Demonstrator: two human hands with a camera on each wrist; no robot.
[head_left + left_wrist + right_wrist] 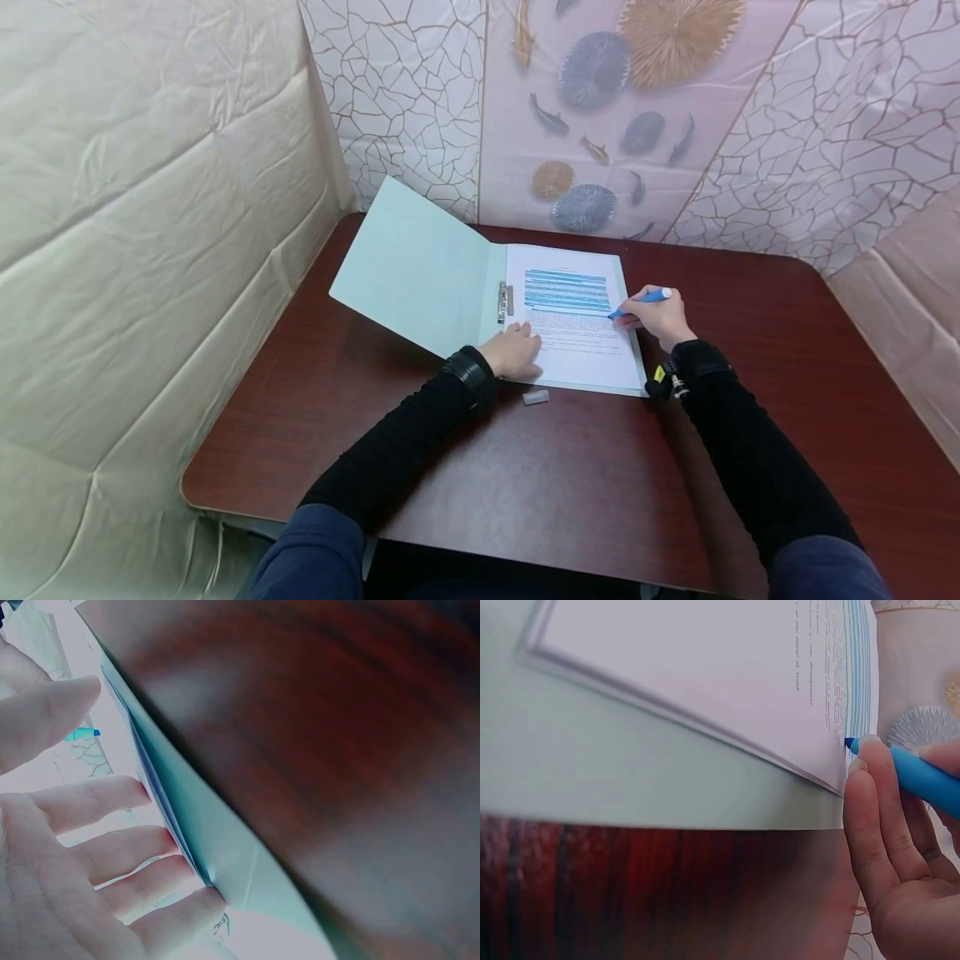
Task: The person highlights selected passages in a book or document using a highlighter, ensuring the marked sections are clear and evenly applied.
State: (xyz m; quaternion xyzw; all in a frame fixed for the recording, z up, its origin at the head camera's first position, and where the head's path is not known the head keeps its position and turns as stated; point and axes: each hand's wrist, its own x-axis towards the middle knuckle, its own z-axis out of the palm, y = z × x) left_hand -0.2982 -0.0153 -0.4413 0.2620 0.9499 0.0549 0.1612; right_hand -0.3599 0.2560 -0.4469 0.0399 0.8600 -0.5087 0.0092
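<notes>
Okay, your right hand [658, 320] pinches the blue marker [660, 294], tip near the page's right edge, just under the blue-striped lines; your left hand [512, 352] lies fingers extended on the page's lower left, gripping nothing. I'd press enough there to stop the page [573, 367] slipping in the open folder [412, 267], and pull each stroke level, light, even.

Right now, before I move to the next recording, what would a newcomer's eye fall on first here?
Probably the pale green folder, open on the dark red-brown table with its cover to the left. Next, the blue highlighted lines across the upper part of the printed page; the right hand holds a blue marker near their lower right end, while the left hand rests at the page's lower left.
</notes>
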